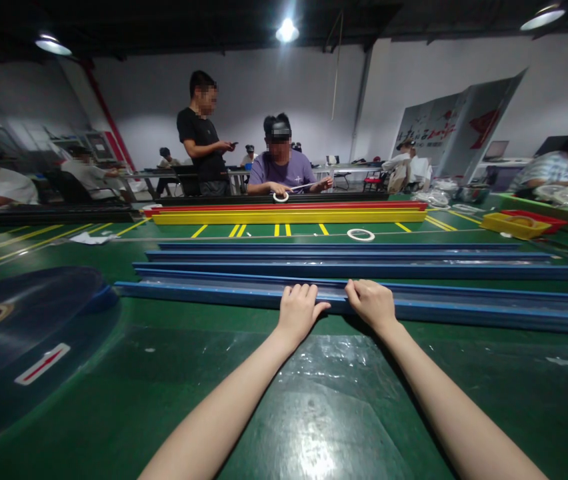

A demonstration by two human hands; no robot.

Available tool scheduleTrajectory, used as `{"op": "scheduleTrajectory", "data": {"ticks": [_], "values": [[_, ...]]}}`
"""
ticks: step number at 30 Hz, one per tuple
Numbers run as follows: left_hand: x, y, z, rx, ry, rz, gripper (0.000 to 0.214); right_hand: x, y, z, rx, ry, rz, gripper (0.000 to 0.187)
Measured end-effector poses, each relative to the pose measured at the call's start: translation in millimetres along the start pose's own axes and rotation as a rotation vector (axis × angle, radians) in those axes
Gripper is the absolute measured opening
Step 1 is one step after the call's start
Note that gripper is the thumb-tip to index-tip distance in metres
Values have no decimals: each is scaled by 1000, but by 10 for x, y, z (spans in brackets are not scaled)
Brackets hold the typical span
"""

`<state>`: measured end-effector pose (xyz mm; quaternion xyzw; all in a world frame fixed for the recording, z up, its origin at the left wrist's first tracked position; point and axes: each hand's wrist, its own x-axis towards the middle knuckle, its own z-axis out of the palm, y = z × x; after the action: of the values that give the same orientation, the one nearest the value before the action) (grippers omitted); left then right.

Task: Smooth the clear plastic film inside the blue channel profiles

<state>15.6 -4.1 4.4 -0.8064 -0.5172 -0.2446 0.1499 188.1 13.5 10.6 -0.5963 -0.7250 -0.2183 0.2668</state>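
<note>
A long blue plastic channel (214, 291) lies crosswise on the table in front of me. My left hand (300, 312) grips it near the middle, fingers curled over the strip and thumb pointing right along its near wall. Just to the right, my right hand (373, 305) is closed on the same channel, its fingertips bent down and partly hidden. Several more blue channels (314, 269) lie parallel behind it. Between my forearms and beneath them, a shiny clear plastic sheet (324, 400) covers part of the green tabletop.
A big roll of clear plastic strip (24, 320) lies at the left. Farther back are yellow channels (284, 218), red channels (284, 207) and a white ring (361, 235). A yellow tray (514, 225) stands at right. Across the table a co-worker (281, 167) sits; another person (204, 133) stands behind.
</note>
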Motion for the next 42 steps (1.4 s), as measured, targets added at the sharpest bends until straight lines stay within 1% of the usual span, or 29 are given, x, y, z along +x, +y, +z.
{"op": "scheduleTrajectory", "data": {"ticks": [4, 7, 10, 13, 17, 22, 24, 28, 33, 35, 39, 42], "values": [[6, -1, 0, 12, 12, -5, 36, 7, -16, -4, -38, -2, 34, 43], [5, -1, -4, 9, 17, -4, 37, 18, -34, -26, -50, -34, 51, 43], [-2, -2, -14, 8, 17, -7, 37, 30, -42, -61, -40, -93, 58, 44], [-3, 1, -37, 12, -1, -15, 38, 34, -32, -97, -13, -179, 50, 43], [42, 1, -114, 11, -71, -26, 37, 35, 6, -137, 15, -273, 26, 42], [129, -62, -276, -25, -239, -21, 27, 75, 58, -182, 77, -390, 3, 41], [127, -125, -328, -26, -272, -8, 22, 102, 61, -201, 98, -426, 0, 42], [39, -327, -377, 33, -263, 5, 19, 161, -18, -243, 111, -437, -10, 41], [-122, -638, -421, 81, -238, -66, 23, 249, -295, -284, 117, -410, -99, 38], [-185, -743, -440, 99, -220, -89, 23, 281, -429, -279, 111, -392, -111, 38], [-288, -906, -450, 129, -159, -127, 28, 301, -643, -219, 70, -355, -83, 39], [-331, -987, -432, 145, -138, -140, 33, 268, -707, -151, 28, -324, -36, 41]]}}
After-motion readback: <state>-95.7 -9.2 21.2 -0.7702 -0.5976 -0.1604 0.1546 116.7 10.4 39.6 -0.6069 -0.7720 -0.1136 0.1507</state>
